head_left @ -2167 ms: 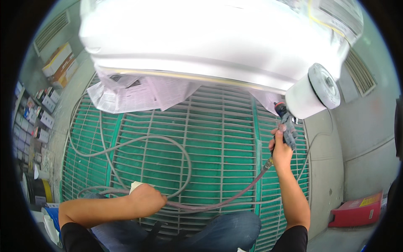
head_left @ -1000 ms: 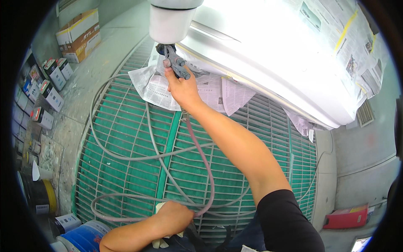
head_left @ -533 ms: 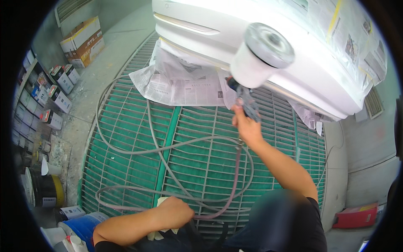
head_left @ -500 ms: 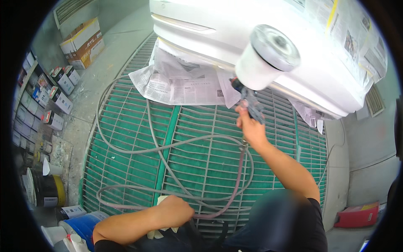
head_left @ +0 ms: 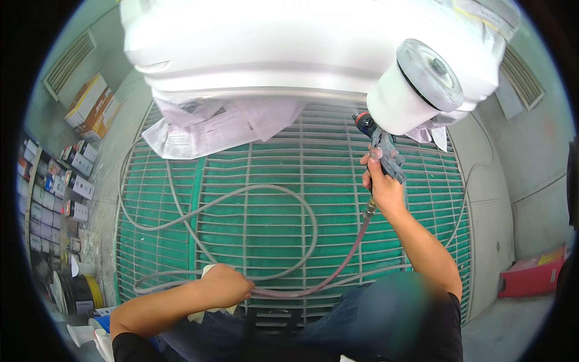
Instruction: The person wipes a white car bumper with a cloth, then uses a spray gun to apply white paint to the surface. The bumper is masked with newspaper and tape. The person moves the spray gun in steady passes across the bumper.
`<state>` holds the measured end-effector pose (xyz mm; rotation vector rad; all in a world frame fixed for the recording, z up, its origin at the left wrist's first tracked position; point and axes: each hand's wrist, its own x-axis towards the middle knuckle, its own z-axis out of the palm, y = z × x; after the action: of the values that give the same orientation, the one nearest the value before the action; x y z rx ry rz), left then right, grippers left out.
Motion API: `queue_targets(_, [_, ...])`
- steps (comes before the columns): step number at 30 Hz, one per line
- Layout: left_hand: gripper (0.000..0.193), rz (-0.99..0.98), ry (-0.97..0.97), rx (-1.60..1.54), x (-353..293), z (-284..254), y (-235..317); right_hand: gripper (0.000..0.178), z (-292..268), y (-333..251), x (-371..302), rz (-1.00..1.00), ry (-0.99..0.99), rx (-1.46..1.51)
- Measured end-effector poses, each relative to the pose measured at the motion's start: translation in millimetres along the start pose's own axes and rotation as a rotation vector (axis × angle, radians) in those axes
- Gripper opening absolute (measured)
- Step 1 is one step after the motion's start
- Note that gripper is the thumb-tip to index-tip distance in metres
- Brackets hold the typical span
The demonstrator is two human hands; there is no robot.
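My right hand (head_left: 383,181) is wrapped round the grip of a spray gun (head_left: 386,152). A large white paint cup (head_left: 403,99) with a grey lid sits on top of the gun, tilted to the right. The gun's nozzle faces the lower edge of a white car bumper (head_left: 259,54); a faint mist shows between them. From the gun's base a reddish air hose (head_left: 347,259) runs down to my left hand (head_left: 222,286). That hand is closed round the hose low in front of me, with a pale yellow cloth (head_left: 208,270) sticking out beside it. Its fingertips are hidden.
Masking newspaper (head_left: 205,130) hangs beneath the bumper. The grey hose (head_left: 265,187) loops over a metal floor grating (head_left: 277,229) with green matting below. Tins and boxes (head_left: 78,161) line the left side, near a black bucket (head_left: 78,292). A red case (head_left: 531,274) lies at the right.
My view has shifted along the bumper to the right. The spray gun has moved right and slightly lower, its nozzle now visible. My left hand stays closed on the hose.
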<state>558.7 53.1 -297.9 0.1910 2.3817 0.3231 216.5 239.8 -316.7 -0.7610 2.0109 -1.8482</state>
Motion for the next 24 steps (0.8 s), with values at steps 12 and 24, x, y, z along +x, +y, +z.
queue_targets(12, [0.025, 0.063, 0.042, 0.078, 142.5, -68.5, 101.6, 0.033, -211.7, 36.9, 12.1, -0.063, 0.297, -0.006])
queue_targets(24, [0.023, 0.135, 0.262, 0.046, 247.1, -99.0, 155.4, 0.031, -392.7, 93.4, 79.3, -0.063, 0.755, -0.162])
